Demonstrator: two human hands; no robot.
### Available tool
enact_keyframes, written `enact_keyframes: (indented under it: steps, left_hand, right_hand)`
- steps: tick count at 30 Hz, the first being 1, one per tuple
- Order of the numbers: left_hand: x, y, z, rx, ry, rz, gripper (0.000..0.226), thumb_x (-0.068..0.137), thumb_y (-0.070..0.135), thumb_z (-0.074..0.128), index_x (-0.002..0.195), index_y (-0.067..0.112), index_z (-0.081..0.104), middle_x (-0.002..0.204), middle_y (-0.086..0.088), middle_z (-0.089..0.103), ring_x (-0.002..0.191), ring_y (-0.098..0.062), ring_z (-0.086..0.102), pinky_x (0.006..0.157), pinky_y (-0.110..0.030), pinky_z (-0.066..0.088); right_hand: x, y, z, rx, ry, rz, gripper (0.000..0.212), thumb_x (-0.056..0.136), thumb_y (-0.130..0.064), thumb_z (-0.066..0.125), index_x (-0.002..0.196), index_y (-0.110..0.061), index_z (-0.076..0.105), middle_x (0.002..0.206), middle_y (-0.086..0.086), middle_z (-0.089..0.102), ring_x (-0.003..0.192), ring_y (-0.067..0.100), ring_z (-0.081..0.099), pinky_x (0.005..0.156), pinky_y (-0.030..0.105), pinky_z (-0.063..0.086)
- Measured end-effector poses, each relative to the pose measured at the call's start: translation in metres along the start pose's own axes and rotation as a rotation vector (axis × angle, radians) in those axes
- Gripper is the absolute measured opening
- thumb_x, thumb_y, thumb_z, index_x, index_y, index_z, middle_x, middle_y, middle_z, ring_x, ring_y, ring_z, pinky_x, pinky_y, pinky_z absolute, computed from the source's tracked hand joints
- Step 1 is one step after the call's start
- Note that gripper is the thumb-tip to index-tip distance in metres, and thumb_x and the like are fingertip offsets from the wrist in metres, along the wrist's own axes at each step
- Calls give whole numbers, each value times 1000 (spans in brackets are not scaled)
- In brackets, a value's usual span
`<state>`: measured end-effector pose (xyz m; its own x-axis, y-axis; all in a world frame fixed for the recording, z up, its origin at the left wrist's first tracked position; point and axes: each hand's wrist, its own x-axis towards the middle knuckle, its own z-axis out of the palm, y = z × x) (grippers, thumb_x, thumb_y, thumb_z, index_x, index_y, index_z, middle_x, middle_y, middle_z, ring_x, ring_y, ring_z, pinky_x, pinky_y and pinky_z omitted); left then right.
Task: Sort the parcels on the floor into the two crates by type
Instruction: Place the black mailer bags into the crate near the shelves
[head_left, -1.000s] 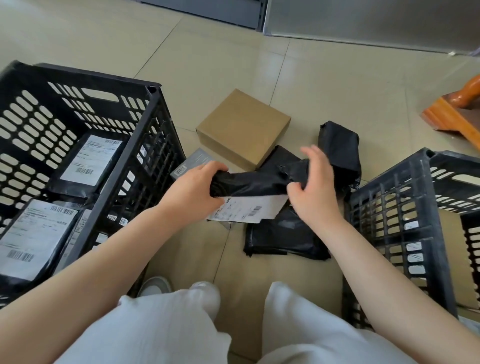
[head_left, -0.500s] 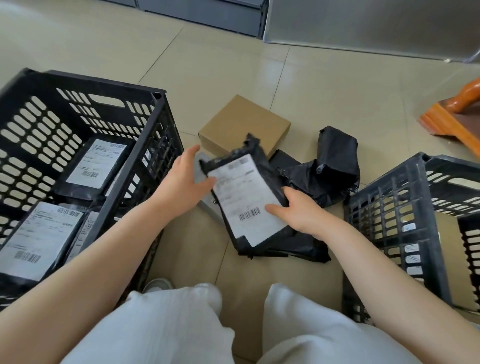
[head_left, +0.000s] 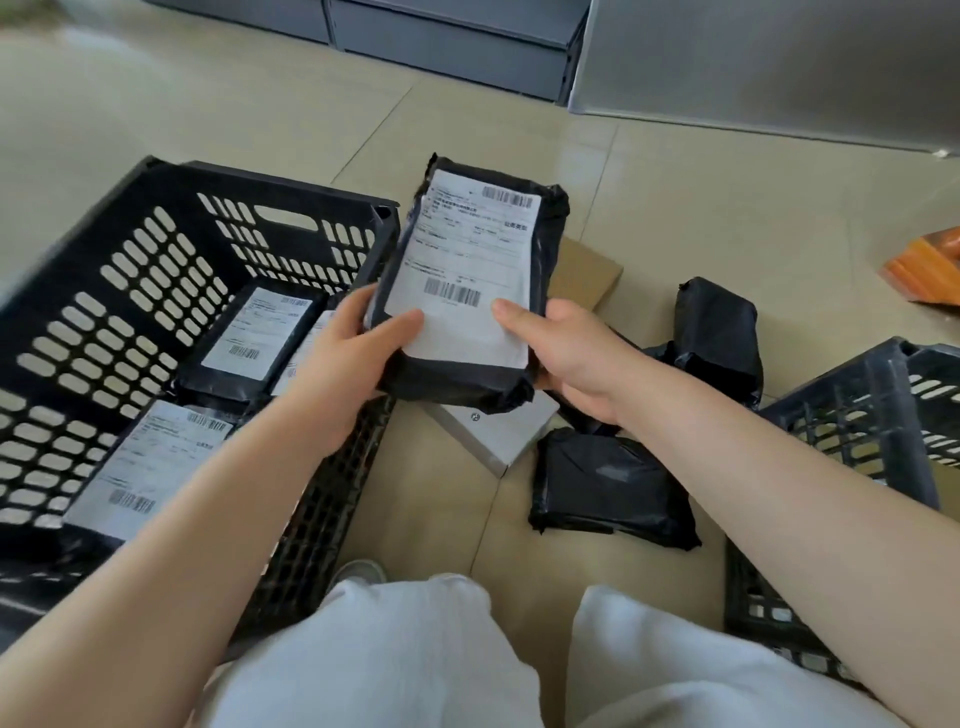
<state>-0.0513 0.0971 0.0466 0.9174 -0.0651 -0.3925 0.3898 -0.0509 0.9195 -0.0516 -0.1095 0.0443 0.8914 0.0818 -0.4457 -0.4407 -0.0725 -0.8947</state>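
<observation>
I hold a black bag parcel (head_left: 467, 270) with a white shipping label facing up, raised above the floor. My left hand (head_left: 358, 364) grips its lower left edge and my right hand (head_left: 566, 353) its lower right edge. The left black crate (head_left: 130, 270) holds several black labelled bag parcels (head_left: 249, 343). On the floor lie a grey flat box (head_left: 493, 431), a brown cardboard box (head_left: 587, 270) partly hidden behind the held parcel, and two black bag parcels (head_left: 608, 488) (head_left: 717, 332). The right black crate (head_left: 857, 431) stands at the right edge.
My knees in white trousers (head_left: 415, 654) fill the bottom of the view, with a shoe tip (head_left: 358, 571) by the left crate. An orange wooden object (head_left: 930, 265) sits at the far right. Grey cabinets (head_left: 457, 47) line the back wall.
The black parcel was picked off the floor pile, turned label up and lifted higher and leftward toward the left crate's corner. Both hands now grip its near end.
</observation>
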Motion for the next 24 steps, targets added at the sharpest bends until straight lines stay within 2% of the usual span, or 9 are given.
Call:
enact_keyframes:
  steps: [5, 8, 10, 12, 15, 18, 20, 22, 24]
  left_hand:
    - [10, 26, -49, -157, 123, 29, 31, 91, 16, 65, 120, 26, 60, 115, 2, 71, 99, -19, 72, 82, -36, 59]
    - [24, 35, -87, -205, 207, 47, 29, 92, 13, 62, 121, 19, 59, 114, 0, 72, 96, -18, 73, 76, -34, 61]
    - [33, 35, -113, -246, 256, 64, 24, 93, 12, 59, 116, 19, 59, 110, 3, 74, 95, -16, 73, 72, -34, 61]
    - [43, 29, -140, -295, 302, 51, 27, 93, 13, 58, 120, 18, 61, 111, 3, 75, 97, -16, 73, 75, -35, 62]
    - [57, 8, -174, -347, 366, -24, 39, 91, 16, 60, 130, 11, 59, 118, 0, 72, 100, -17, 72, 75, -33, 61]
    - [67, -26, -188, -308, 450, -99, 25, 91, 16, 63, 115, 14, 62, 115, -2, 72, 89, -16, 75, 66, -30, 61]
    - [72, -46, -186, -242, 445, -148, 13, 93, 16, 61, 106, 18, 64, 109, -1, 73, 80, -13, 75, 60, -27, 60]
    - [77, -61, -180, -198, 418, -177, 9, 96, 15, 58, 99, 20, 65, 104, -1, 73, 76, -12, 73, 57, -26, 59]
    - [84, -71, -171, -149, 408, -190, 11, 98, 15, 56, 94, 20, 65, 98, 1, 72, 76, -13, 71, 58, -26, 59]
  right_hand:
    - [22, -27, 44, -72, -53, -26, 36, 101, -39, 53, 123, -10, 57, 110, 4, 70, 92, 20, 69, 80, 35, 61]
    - [31, -38, 64, -178, -95, -50, 32, 103, -41, 48, 120, -14, 55, 105, 3, 64, 88, 20, 64, 85, 39, 60]
    - [35, -40, 76, -334, -112, -98, 29, 103, -40, 45, 125, -21, 51, 111, -1, 61, 99, 20, 64, 91, 40, 58]
    - [40, -37, 87, -529, -137, -194, 37, 103, -34, 45, 138, -22, 49, 132, -2, 58, 120, 20, 57, 102, 38, 49]
    - [41, -30, 106, -710, -204, -294, 49, 102, -19, 45, 150, -24, 41, 156, -3, 37, 134, 16, 47, 109, 29, 37]
    - [40, -13, 115, -774, -315, -276, 55, 101, -17, 44, 153, -29, 35, 166, -6, 17, 145, 16, 33, 113, 27, 29]
    - [40, -3, 116, -873, -370, -270, 59, 101, -20, 44, 157, -30, 27, 167, -10, 6, 150, 17, 24, 117, 31, 26]
    - [39, 0, 115, -946, -378, -277, 63, 101, -20, 44, 158, -29, 21, 167, -13, 0, 150, 18, 24, 112, 32, 32]
    - [38, 1, 113, -980, -378, -289, 66, 100, -17, 44, 159, -28, 18, 167, -14, -3, 147, 18, 29, 94, 21, 36]
